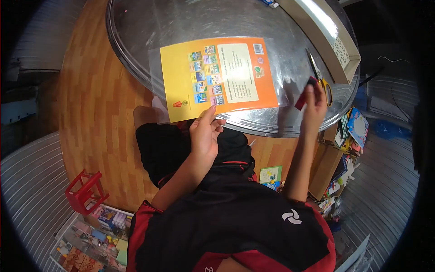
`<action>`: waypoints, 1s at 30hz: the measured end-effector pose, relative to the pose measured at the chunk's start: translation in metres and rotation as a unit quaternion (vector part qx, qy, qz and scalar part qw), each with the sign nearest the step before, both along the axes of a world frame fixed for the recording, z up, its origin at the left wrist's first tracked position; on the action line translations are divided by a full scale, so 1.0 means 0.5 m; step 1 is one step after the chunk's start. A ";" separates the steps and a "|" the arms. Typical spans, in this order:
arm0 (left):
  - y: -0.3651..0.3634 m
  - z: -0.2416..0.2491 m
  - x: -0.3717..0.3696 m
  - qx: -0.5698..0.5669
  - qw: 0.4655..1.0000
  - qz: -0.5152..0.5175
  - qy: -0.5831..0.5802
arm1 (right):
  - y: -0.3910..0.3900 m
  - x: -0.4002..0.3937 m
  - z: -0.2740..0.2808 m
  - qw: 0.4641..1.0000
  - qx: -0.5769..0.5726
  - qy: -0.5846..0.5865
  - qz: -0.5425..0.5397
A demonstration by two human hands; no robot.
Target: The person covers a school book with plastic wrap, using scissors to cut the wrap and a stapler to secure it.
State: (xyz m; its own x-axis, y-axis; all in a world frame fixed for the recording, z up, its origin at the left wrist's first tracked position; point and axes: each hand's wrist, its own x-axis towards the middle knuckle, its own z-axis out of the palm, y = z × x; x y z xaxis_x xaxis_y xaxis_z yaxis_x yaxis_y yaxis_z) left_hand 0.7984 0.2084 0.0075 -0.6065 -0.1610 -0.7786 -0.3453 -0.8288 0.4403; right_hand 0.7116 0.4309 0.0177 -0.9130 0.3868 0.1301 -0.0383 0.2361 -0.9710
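The worktop (181, 20) is a round sheet of shiny metal, scuffed and scratched, with a raised, ridged rim. Across its near left part lies a flat rectangular booklet (176, 77), its near left corner reaching past the rim. A clear, glossy plastic sheet (155, 68) shows beyond its left edge.

The booklet's cover passes from yellow on the left to orange on the right. It carries 2 columns of small colourful pictures, a cream panel of printed lines, a barcode and a green leaf-shaped logo at the right, and a red emblem in the near left corner. The print is turned away and too small to read.

The left hand (206, 133) pinches the booklet's near edge, thumb on the cover and fingers below. The right hand (316, 100), to the right of the booklet, grasps a slim dark red and black object (300, 102) whose exact kind I cannot tell. Just beside that hand lie scissors (329, 90) with yellow-and-black handles and pointed metal blades.

Along the far right runs a long, shallow cardboard box (340, 68), patterned inside with small dark marks. The black-and-red shirt (235, 217) bears a white 3-bladed swirl.
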 end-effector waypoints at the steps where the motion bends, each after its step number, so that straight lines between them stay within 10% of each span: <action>1: -0.001 0.001 -0.001 0.011 1.000 0.001 -0.004 | 0.001 0.008 0.024 0.994 -0.101 -0.048 -0.020; 13: -0.026 0.017 -0.005 0.051 0.998 -0.038 -0.001 | -0.214 0.148 0.063 0.781 -0.344 -0.484 0.192; 20: -0.031 0.029 -0.011 0.043 0.998 -0.043 -0.015 | -0.244 0.115 0.060 0.864 -0.221 -0.415 0.178; 30: -0.034 0.021 -0.005 0.042 0.997 -0.065 -0.025 | -0.281 0.104 0.055 0.845 -0.303 -0.427 0.111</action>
